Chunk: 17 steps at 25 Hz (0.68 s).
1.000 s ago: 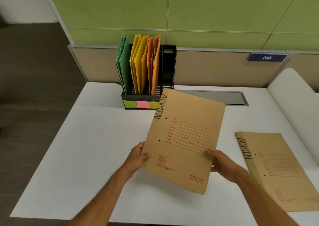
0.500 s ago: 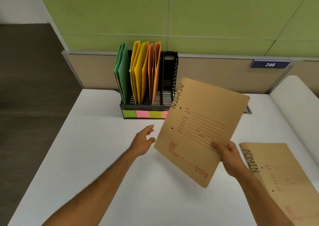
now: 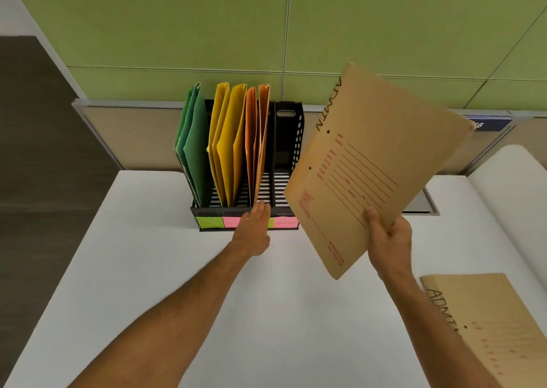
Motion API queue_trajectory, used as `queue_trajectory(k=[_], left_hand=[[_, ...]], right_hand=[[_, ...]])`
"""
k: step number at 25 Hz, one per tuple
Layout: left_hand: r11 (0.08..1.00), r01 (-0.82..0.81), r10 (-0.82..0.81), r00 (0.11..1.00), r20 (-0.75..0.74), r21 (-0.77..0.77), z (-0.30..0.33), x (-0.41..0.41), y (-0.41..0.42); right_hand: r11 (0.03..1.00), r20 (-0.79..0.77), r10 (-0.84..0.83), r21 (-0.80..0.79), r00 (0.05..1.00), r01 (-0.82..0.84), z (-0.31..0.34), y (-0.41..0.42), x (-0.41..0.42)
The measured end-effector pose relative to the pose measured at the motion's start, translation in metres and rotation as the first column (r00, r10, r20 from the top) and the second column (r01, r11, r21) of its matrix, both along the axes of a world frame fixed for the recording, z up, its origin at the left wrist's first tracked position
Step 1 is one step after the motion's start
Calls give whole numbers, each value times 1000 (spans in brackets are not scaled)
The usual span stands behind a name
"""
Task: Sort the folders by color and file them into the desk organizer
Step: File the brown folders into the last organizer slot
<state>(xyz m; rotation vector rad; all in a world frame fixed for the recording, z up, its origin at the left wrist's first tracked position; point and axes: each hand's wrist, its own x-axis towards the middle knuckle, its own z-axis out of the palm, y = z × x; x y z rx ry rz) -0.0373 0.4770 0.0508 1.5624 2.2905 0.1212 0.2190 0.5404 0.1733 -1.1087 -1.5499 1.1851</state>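
A dark floor (image 3: 44, 156) lies at the far left, past the edge of the white desk (image 3: 142, 269). At the back of the desk, against the beige partition (image 3: 133, 136) under green wall panels (image 3: 177, 26), stands the black organizer (image 3: 288, 139). Its slots hold, in order, green folders (image 3: 194, 148), yellow folders (image 3: 228, 145) and orange folders (image 3: 257, 142), all upright on edge and leaning a little; the rightmost slot shows only bare black mesh. Green and pink labels (image 3: 231, 222) run along its front lip.

The left hand (image 3: 253, 230) reaches to that lip, fingers straight and together, tips at the base of the orange folders, holding nothing.

Right of it, a brown folder (image 3: 376, 165) marked ADMIN is held in the air, covering the organizer's right front corner. Its long axis tilts from lower left to upper right, printed face toward the camera, the ADMIN edge toward the organizer. The right hand (image 3: 389, 241) pinches its lower edge, thumb on the front, fingers curled behind.

A second brown folder (image 3: 485, 328) lies flat at the desk's near right corner. Behind it are a grey recessed tray (image 3: 420, 204) and a blue plate (image 3: 488, 124).
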Motion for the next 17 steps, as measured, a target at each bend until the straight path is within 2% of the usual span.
queue_trajectory(k=[6, 12, 17], left_hand=[[999, 47, -45, 990, -137, 10, -15, -10, 5], [998, 68, -68, 989, -128, -5, -18, -16, 9], [997, 72, -66, 988, -137, 34, -23, -19, 8]], right_hand=[[993, 86, -33, 120, 996, 22, 7, 40, -83], [961, 237, -38, 274, 971, -29, -20, 66, -164], [949, 248, -46, 314, 968, -35, -43, 72, -196]])
